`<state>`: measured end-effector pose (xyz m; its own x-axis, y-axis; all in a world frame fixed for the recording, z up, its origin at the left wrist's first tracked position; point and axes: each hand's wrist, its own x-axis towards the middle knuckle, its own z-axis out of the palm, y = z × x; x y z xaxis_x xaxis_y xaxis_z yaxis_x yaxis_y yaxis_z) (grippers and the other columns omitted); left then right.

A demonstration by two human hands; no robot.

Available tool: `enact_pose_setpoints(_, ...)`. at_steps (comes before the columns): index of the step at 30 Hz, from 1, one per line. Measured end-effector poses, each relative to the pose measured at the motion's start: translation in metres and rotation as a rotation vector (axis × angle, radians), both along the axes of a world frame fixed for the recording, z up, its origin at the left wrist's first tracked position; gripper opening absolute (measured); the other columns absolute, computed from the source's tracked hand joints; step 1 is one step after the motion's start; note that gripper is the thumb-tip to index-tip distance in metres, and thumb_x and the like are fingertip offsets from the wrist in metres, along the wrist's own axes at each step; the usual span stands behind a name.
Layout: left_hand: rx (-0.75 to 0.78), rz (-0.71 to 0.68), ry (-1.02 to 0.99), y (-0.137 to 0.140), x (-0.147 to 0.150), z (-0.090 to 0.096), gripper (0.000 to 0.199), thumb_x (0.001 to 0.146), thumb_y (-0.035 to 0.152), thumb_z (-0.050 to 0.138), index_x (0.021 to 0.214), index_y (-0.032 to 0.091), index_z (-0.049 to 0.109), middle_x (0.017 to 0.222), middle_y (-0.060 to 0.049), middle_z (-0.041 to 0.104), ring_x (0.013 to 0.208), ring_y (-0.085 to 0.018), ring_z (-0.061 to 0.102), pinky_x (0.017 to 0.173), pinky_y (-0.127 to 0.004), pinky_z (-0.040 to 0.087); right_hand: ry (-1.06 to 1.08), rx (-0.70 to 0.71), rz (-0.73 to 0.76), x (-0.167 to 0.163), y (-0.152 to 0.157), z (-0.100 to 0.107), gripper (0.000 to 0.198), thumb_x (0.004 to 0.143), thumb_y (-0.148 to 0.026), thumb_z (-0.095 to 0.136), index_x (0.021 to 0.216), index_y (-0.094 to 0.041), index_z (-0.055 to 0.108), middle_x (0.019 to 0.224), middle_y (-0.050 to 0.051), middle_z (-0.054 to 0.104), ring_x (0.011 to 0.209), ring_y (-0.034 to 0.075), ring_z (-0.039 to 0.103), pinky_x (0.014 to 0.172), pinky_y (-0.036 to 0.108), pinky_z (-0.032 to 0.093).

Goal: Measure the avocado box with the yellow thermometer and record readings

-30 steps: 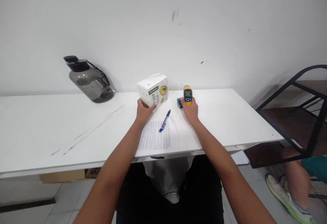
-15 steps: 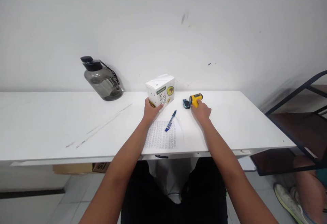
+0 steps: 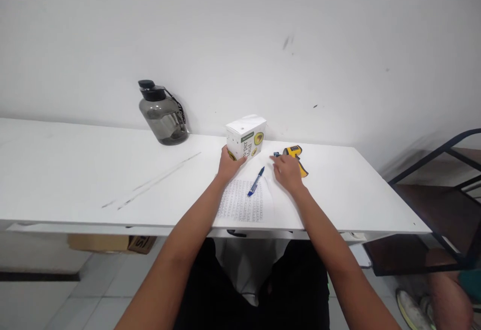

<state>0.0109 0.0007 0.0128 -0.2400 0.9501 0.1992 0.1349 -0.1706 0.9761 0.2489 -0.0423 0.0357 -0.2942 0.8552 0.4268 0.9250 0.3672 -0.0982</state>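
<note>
My left hand (image 3: 230, 166) grips the lower near corner of a white cardboard box (image 3: 244, 137) printed with avocados, which stands upright on the table. To the right, my right hand (image 3: 287, 172) is off the yellow-and-black infrared thermometer gun (image 3: 302, 169), which lies just behind and beside it. Its index finger points left, and nothing shows in its grasp. Partly hidden behind those fingers is a small blue-and-black watch-like item (image 3: 277, 154). Between my hands a blue pen (image 3: 256, 182) rests on a printed sheet of paper (image 3: 240, 207).
A grey water bottle (image 3: 164, 119) with a black lid stands toward the back left of the white table (image 3: 93, 169), near the wall. Beyond the table's right end is a dark metal-framed rack (image 3: 424, 209). Another person's leg (image 3: 449, 290) shows at lower right.
My right hand has let go of the yellow thermometer gun and shifted left, leaving its handle visible. My left hand still holds the box. The whole view has shifted slightly.
</note>
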Motion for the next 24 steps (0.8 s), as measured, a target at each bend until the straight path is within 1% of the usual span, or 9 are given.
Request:
enact_pose_setpoints(3, 0.011, -0.008, 0.004, 0.002, 0.0, -0.002, 0.076, 0.066, 0.025, 0.09, 0.126, 0.024, 0.044, 0.135, -0.012, 0.061, 0.13, -0.031, 0.061, 0.108, -0.051, 0.051, -0.19, -0.103, 0.231, -0.019, -0.011, -0.004, 0.047, 0.096, -0.01, 0.049, 0.135, -0.024, 0.072, 0.106, 0.014, 0.068, 0.097, 0.027, 0.057, 0.082, 0.039, 0.036)
enact_pose_setpoints(6, 0.006, -0.011, 0.014, 0.003, 0.0, -0.004, 0.074, 0.067, 0.028, 0.089, 0.126, 0.024, 0.045, 0.134, -0.012, 0.061, 0.129, -0.031, 0.061, 0.107, -0.05, 0.051, -0.293, -0.148, 0.266, -0.03, -0.017, -0.006, 0.043, 0.099, -0.009, 0.048, 0.129, -0.025, 0.075, 0.104, 0.013, 0.07, 0.096, 0.025, 0.059, 0.083, 0.038, 0.034)
enact_pose_setpoints(9, -0.001, -0.02, 0.011, 0.002, 0.0, -0.003, 0.076, 0.067, 0.028, 0.09, 0.128, 0.024, 0.044, 0.136, -0.012, 0.06, 0.13, -0.032, 0.06, 0.106, -0.049, 0.051, -0.247, -0.13, 0.261, -0.028, -0.014, -0.003, 0.031, 0.103, -0.019, 0.05, 0.117, -0.02, 0.077, 0.1, 0.013, 0.073, 0.094, 0.025, 0.061, 0.084, 0.038, 0.036)
enact_pose_setpoints(12, -0.014, -0.026, -0.002, -0.001, 0.001, 0.0, 0.078, 0.066, 0.028, 0.09, 0.129, 0.024, 0.045, 0.138, -0.013, 0.06, 0.131, -0.033, 0.059, 0.106, -0.05, 0.05, 0.008, -0.129, 0.123, -0.017, -0.011, 0.005, 0.021, 0.096, -0.026, 0.058, 0.103, -0.019, 0.076, 0.079, 0.007, 0.07, 0.078, 0.022, 0.06, 0.078, 0.035, 0.04)
enact_pose_setpoints(15, -0.013, -0.021, -0.025, -0.003, 0.001, 0.001, 0.079, 0.064, 0.027, 0.092, 0.129, 0.024, 0.047, 0.138, -0.013, 0.059, 0.131, -0.033, 0.059, 0.107, -0.05, 0.05, 0.583, -0.086, -0.132, 0.001, -0.024, 0.013, 0.023, 0.09, -0.041, 0.057, 0.097, -0.022, 0.069, 0.057, -0.002, 0.055, 0.058, 0.018, 0.051, 0.063, 0.031, 0.039)
enact_pose_setpoints(16, -0.014, -0.021, -0.033, -0.002, 0.001, 0.002, 0.08, 0.063, 0.027, 0.093, 0.129, 0.024, 0.047, 0.138, -0.013, 0.059, 0.131, -0.032, 0.059, 0.107, -0.05, 0.05, 0.807, -0.073, -0.151, 0.006, -0.035, 0.014, 0.028, 0.09, -0.048, 0.055, 0.097, -0.023, 0.066, 0.055, -0.004, 0.052, 0.054, 0.018, 0.047, 0.059, 0.03, 0.038)
enact_pose_setpoints(18, -0.023, -0.022, -0.037, -0.002, 0.001, 0.001, 0.08, 0.062, 0.027, 0.093, 0.129, 0.024, 0.048, 0.137, -0.012, 0.059, 0.13, -0.032, 0.059, 0.108, -0.05, 0.049, 1.142, -0.137, -0.047, 0.012, -0.062, 0.013, 0.035, 0.086, -0.059, 0.055, 0.095, -0.026, 0.059, 0.057, -0.005, 0.054, 0.05, 0.016, 0.042, 0.051, 0.028, 0.033)
enact_pose_setpoints(20, -0.03, -0.021, -0.022, -0.001, 0.002, 0.001, 0.08, 0.063, 0.027, 0.093, 0.129, 0.024, 0.048, 0.137, -0.012, 0.059, 0.13, -0.033, 0.059, 0.108, -0.051, 0.049, 1.247, -0.284, 0.094, 0.009, -0.094, 0.006, 0.04, 0.078, -0.063, 0.066, 0.093, -0.028, 0.054, 0.062, -0.005, 0.057, 0.046, 0.013, 0.038, 0.047, 0.027, 0.03)
enact_pose_setpoints(24, -0.002, -0.007, 0.0, 0.0, 0.002, 0.0, 0.078, 0.064, 0.026, 0.092, 0.128, 0.024, 0.048, 0.136, -0.012, 0.06, 0.13, -0.033, 0.058, 0.109, -0.05, 0.049, 1.117, -0.509, 0.135, -0.012, -0.135, -0.012, 0.04, 0.083, -0.065, 0.069, 0.082, -0.027, 0.055, 0.053, -0.008, 0.044, 0.047, 0.012, 0.036, 0.048, 0.026, 0.03)
